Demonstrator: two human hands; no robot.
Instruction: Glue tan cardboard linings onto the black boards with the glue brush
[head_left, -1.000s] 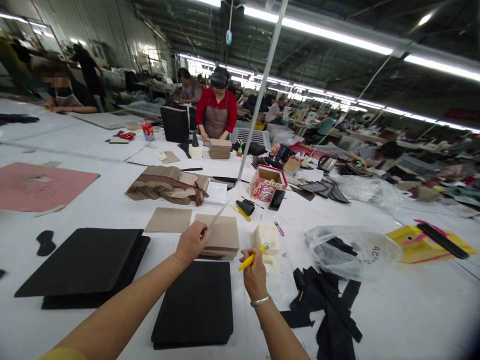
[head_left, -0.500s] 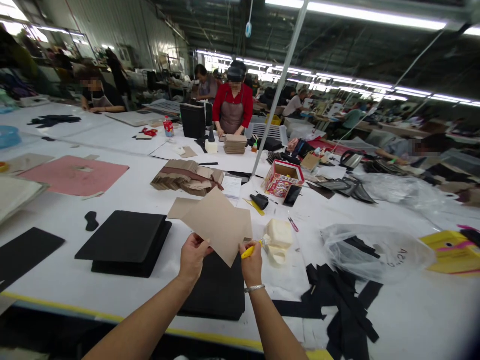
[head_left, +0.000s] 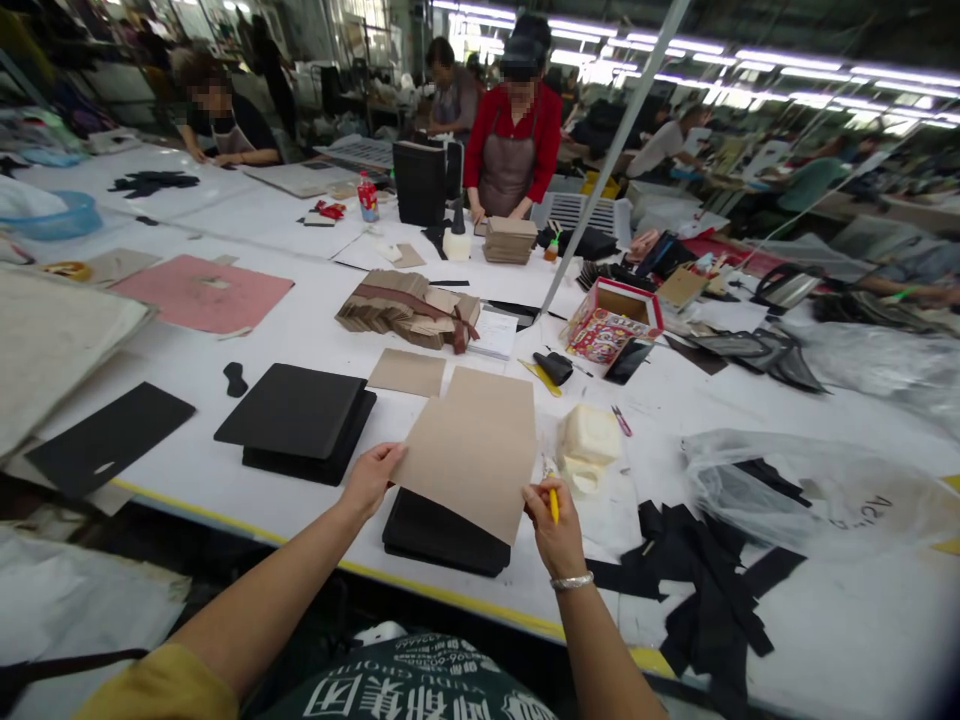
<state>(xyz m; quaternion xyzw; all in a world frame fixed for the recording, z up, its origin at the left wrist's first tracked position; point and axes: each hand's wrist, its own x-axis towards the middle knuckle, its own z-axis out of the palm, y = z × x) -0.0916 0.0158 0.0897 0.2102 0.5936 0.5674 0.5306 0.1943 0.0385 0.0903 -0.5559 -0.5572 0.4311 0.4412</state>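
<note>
White table (head_left: 315,335), strip lights (head_left: 787,62) far ahead. My left hand (head_left: 369,482) and right hand (head_left: 557,528) pinch brown board (head_left: 469,465) between them; right also clasps yellow tool (head_left: 554,503), perhaps a brush. Black stack (head_left: 444,541) half-hidden beneath.

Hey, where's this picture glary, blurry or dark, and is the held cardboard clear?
All head view: ceiling lights glare white near the top; plastic at the right edge looks smeared; the bottom-right corner falls dark; cardboard between left hand and right hand shows fairly clearly.

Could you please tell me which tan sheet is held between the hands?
The front tan sheet, between the left hand and right hand, over the black stack; the tan pieces just behind lie flat.
</note>
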